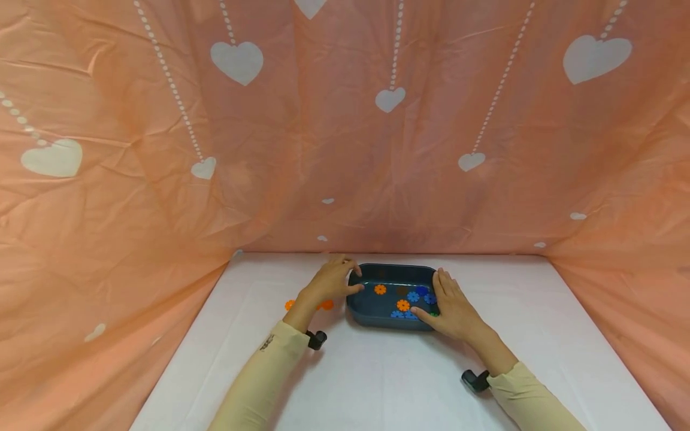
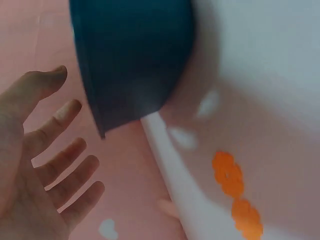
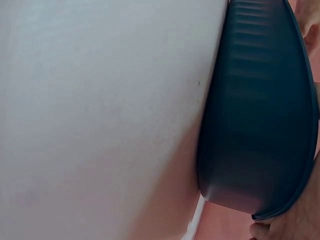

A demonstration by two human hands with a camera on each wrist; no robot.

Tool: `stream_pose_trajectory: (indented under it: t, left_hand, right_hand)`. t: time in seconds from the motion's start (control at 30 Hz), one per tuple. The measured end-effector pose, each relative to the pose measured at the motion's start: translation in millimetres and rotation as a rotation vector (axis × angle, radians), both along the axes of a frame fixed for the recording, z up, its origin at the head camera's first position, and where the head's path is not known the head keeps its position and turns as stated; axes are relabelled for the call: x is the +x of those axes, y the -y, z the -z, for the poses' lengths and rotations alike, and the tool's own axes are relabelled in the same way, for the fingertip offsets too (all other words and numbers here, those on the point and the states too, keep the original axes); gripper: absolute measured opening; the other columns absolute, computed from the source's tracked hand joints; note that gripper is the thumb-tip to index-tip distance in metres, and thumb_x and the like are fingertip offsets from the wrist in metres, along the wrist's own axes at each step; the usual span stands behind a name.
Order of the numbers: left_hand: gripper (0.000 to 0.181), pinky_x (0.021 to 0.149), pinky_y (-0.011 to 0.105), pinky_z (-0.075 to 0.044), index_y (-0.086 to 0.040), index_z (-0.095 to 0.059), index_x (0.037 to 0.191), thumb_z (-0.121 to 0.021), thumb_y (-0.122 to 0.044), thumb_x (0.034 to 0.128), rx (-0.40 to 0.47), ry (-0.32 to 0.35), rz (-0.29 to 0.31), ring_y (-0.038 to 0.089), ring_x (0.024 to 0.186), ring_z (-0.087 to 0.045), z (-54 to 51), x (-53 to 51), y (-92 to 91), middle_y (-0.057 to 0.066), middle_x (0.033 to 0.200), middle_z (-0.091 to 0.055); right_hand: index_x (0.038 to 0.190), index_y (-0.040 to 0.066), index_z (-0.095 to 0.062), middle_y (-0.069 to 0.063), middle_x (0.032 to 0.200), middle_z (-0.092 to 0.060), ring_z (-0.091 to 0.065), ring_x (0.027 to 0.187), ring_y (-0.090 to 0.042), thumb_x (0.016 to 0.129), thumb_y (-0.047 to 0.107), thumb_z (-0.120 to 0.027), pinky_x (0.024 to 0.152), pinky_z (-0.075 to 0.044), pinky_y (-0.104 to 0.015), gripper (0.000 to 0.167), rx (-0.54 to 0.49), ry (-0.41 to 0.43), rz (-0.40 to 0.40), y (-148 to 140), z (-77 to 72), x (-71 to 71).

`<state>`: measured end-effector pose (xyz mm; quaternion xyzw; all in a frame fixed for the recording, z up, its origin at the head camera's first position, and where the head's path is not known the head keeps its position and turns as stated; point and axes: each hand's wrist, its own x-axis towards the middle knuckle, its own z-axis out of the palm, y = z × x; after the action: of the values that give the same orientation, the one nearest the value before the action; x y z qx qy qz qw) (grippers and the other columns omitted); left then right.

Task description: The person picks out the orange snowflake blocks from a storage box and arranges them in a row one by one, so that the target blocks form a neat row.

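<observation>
A dark blue-green rectangular tub [image 1: 372,321] with rounded corners stands on the white table. Inside lie several small flower-shaped plastic discs: orange [image 1: 380,289], blue [image 1: 412,297] and brown, with a bit of green by the right thumb. At the tub's left end is my left hand [image 1: 330,280], its fingers spread and loosely bent; the left wrist view shows them apart from the tub wall [image 2: 135,55], holding nothing. My right hand [image 1: 458,311] rests on the right rim with fingers extended, the thumb reaching over the front corner. Orange flower discs [image 2: 228,174] lie on the table beneath my left wrist.
White cloth [image 1: 377,383] covers the table. A peach curtain with white hearts [image 1: 237,62] rises behind the table's back edge and along both sides. Each wrist wears a black camera mount [image 1: 475,381].
</observation>
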<state>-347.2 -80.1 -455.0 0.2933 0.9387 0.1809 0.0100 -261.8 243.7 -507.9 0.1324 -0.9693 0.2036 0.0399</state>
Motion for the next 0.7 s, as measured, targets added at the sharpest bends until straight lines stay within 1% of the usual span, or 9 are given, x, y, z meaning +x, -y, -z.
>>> stream_pose_trajectory:
  t: [0.2, 0.33, 0.43, 0.57, 0.7]
  left_hand:
    - [0.034, 0.116, 0.058, -0.041, -0.016, -0.071, 0.123, -0.082, -0.036, 0.0969, -0.041, 0.014, 0.005, 0.036, 0.139, -0.050, 4.0, -3.8, -15.1, 0.014, 0.151, -0.052]
    - [0.036, 0.119, 0.057, -0.039, -0.017, -0.071, 0.124, -0.082, -0.038, 0.0969, -0.069, 0.032, -0.007, 0.036, 0.142, -0.049, 8.2, -9.1, -22.9, 0.013, 0.155, -0.050]
    - [0.036, 0.118, 0.055, -0.040, -0.019, -0.071, 0.122, -0.083, -0.040, 0.0958, -0.096, 0.032, -0.008, 0.036, 0.143, -0.048, 12.0, -12.4, -28.7, 0.012, 0.155, -0.050]
    - [0.037, 0.117, 0.054, -0.042, -0.020, -0.073, 0.119, -0.084, -0.044, 0.0936, -0.135, 0.023, -0.014, 0.036, 0.145, -0.047, 15.9, -14.2, -36.7, 0.012, 0.158, -0.050]
    - [0.040, 0.119, 0.053, -0.040, -0.019, -0.074, 0.121, -0.085, -0.045, 0.0926, -0.157, 0.040, -0.032, 0.037, 0.150, -0.043, 18.0, -14.5, -43.7, 0.013, 0.163, -0.046]
  right_hand:
    - [0.164, -0.014, -0.015, -0.034, 0.174, -0.008, -0.009, 0.162, -0.050, 0.099, 0.071, -0.059, 0.129, -0.012, -0.063, 0.117, 0.015, -0.005, 0.002, -0.2, 1.5, -1.7]
    - [0.164, -0.014, -0.015, -0.033, 0.174, -0.008, -0.010, 0.162, -0.050, 0.099, 0.071, -0.060, 0.129, -0.012, -0.063, 0.117, 0.018, -0.008, 0.005, -0.3, 1.4, -2.2]
    - [0.164, -0.015, -0.015, -0.034, 0.174, -0.008, -0.010, 0.162, -0.051, 0.099, 0.070, -0.060, 0.129, -0.012, -0.064, 0.117, 0.017, -0.007, 0.006, -0.4, 1.0, -2.0]
    - [0.164, -0.015, -0.015, -0.034, 0.174, -0.009, -0.010, 0.162, -0.051, 0.099, 0.070, -0.060, 0.129, -0.013, -0.064, 0.116, 0.017, -0.007, 0.004, 0.1, 0.6, -2.1]
    - [0.163, -0.016, -0.016, -0.035, 0.174, -0.009, -0.010, 0.162, -0.051, 0.099, 0.070, -0.060, 0.129, -0.013, -0.064, 0.116, 0.016, -0.006, 0.003, 0.8, -0.1, -1.9]
